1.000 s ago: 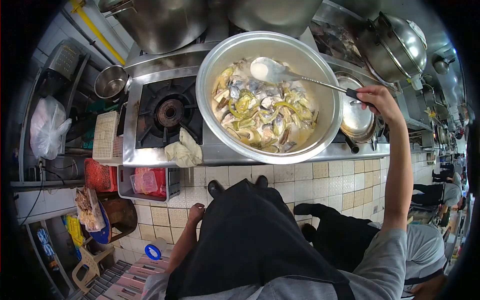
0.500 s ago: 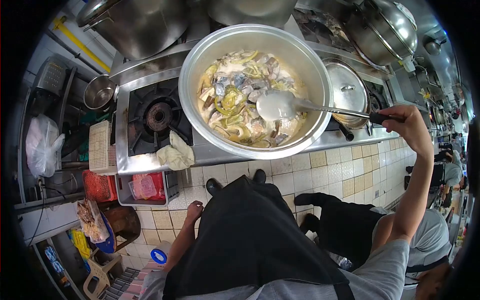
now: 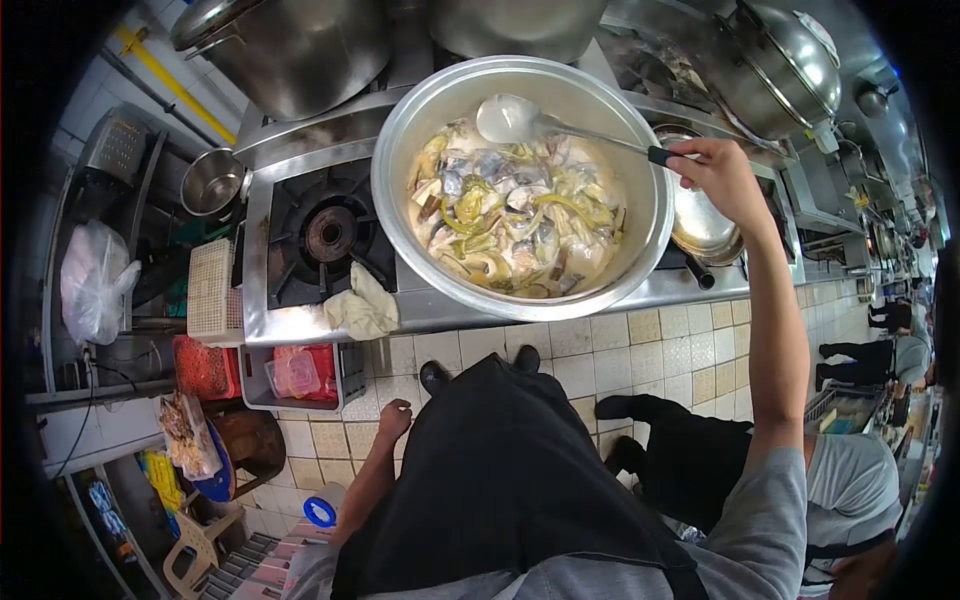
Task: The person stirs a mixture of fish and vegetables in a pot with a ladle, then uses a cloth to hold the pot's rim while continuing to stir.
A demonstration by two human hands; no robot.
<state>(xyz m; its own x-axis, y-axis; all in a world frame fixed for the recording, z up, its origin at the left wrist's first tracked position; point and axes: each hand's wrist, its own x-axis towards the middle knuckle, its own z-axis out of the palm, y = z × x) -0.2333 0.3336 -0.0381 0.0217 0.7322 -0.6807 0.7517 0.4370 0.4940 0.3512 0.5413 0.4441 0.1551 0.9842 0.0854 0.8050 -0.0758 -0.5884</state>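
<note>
My right hand (image 3: 722,180) is closed around the black handle of a large metal serving spoon (image 3: 510,119). The spoon's bowl is over the far part of a wide metal pot (image 3: 647,215), its shaft slanting to the right rim. Inside the pot lies a pale, creamy stew (image 3: 505,205) with grey-skinned pieces that look like fish, green vegetable strips and dark bits. Beside my black apron (image 3: 500,470), my left hand (image 3: 397,417) hangs low with fingers loosely curled and nothing showing in them.
Left of the pot is a gas burner (image 3: 331,233), with a cloth (image 3: 362,305) on the stove edge. Big pots (image 3: 310,60) stand behind. A lidded pan (image 3: 703,220) sits right, its handle jutting forward. Another person (image 3: 850,480) is close on my right.
My right hand has moved left and away from me, lifting the spoon from the middle of the stew toward the pot's far side. The left hand hangs as before.
</note>
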